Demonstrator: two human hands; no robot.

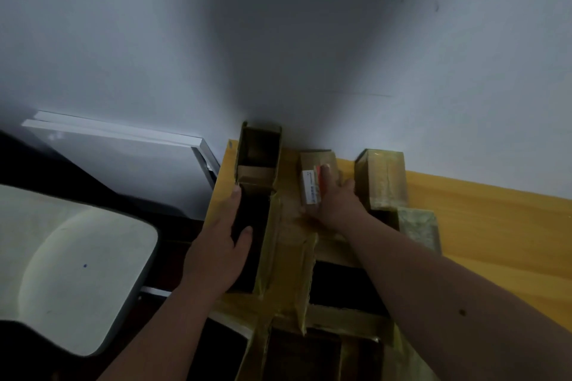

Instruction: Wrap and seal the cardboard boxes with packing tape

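Several cardboard boxes wrapped in yellowish packing tape stand on a yellow table. My left hand lies flat with straight fingers on the side of a long dark taped box at the table's left edge. My right hand reaches forward and holds a small taped box with a white label standing near the wall. Another upright taped box stands just to the right of that hand. More taped boxes lie close to me, partly hidden under my right arm. No tape roll is visible.
A grey wall rises right behind the table. To the left of the table a white board leans near the wall, and a chair with a pale seat stands at lower left. The table's right part shows bare yellow surface.
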